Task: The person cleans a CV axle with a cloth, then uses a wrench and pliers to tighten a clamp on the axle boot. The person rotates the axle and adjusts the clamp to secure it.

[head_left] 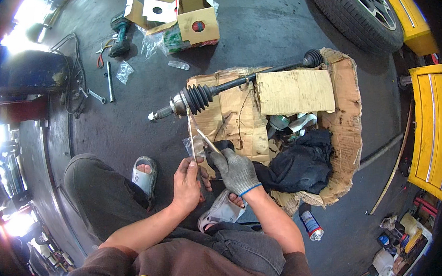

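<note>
A drive axle (pixel 228 84) with black ribbed rubber boots lies across flattened cardboard, its threaded end pointing left. From the nearer boot (pixel 199 99), a narrow metal band (pixel 193 136) hangs down toward me. My bare left hand (pixel 187 184) pinches the lower end of this band. My right hand (pixel 236 172), in a grey knit glove with a blue cuff, is closed around a slim, pale metal tool (pixel 209 141). The tool's tip points up and left, near the band; its exact kind is unclear. Part of its lower end is hidden by the glove.
A cardboard tray (pixel 344 120) holds a black cloth (pixel 300 163). A spray can (pixel 311 222) lies near my right knee. Farther off are an opened box (pixel 200 28), a cordless power tool (pixel 120 35), wrenches (pixel 96 96), a tyre (pixel 357 20) and yellow drawers (pixel 428 130).
</note>
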Tool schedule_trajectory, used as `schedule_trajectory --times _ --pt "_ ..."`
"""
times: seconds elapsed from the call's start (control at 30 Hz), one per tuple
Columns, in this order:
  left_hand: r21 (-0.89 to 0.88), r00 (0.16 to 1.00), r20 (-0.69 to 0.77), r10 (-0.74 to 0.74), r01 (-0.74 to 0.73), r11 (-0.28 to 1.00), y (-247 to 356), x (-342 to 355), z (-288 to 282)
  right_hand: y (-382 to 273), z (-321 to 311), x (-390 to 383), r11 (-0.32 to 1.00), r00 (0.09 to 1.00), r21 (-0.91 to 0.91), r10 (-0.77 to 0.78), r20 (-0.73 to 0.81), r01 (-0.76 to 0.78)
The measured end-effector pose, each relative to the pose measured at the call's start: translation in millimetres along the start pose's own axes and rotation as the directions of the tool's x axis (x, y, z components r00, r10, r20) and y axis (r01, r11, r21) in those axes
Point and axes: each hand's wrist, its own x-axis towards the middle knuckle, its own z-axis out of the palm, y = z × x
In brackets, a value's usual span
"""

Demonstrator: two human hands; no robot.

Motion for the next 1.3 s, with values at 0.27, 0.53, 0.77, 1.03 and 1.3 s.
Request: schedule_trajectory --times 0.27,0.53,0.77,1.03,1.3 --pt "-0.095 1.000 -0.029 -0.005 0.002 0.995 1 3 11 -2 -3 -4 1.000 1.000 0.013 -0.001 0.013 0.000" --pt "-0.089 0.999 -0.031 -0.028 0.025 0.996 7 3 15 2 4 -11 1.000 1.000 0.030 0.007 0.018 -0.008" --pt "-0.123 0.995 -0.056 -0.079 0.072 0.990 19 -1 22 8 14 -13 0.997 0.998 0.034 -0.065 0.015 0.065" --pt "-0.149 0.992 -0.049 -0.112 0.103 0.983 33 1 29 -8 2 -14 0.998 0.996 0.017 -0.063 0.059 0.062" --pt "-0.212 0.992 -0.063 -0.112 0.096 0.973 32 6 36 -25 -7 -20 0.883 0.974 0.440 0.074 0.212 -0.163"
